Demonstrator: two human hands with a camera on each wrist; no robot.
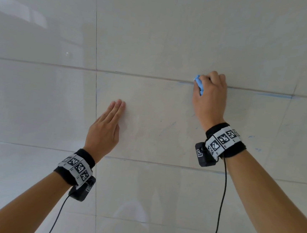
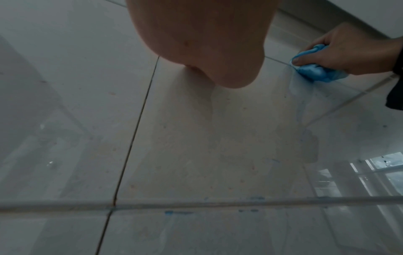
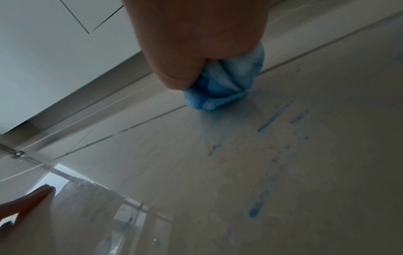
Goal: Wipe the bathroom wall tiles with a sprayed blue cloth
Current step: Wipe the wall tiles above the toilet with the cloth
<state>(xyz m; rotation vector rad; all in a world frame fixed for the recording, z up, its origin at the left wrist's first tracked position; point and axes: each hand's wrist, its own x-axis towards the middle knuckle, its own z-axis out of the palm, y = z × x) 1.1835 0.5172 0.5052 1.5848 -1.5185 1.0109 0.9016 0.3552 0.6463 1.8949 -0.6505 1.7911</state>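
Glossy pale wall tiles fill the head view. My right hand grips a bunched blue cloth and holds it against the wall on a horizontal grout line. The wadded cloth shows under the curled fingers in the right wrist view, and the same cloth appears at the upper right of the left wrist view. My left hand lies flat on the tile lower left of it, fingers straight and together, holding nothing.
Blue smears streak the tile below and right of the cloth, and more blue marks sit along a lower grout line. A vertical grout line runs just left of my left hand. A window is reflected in the tiles.
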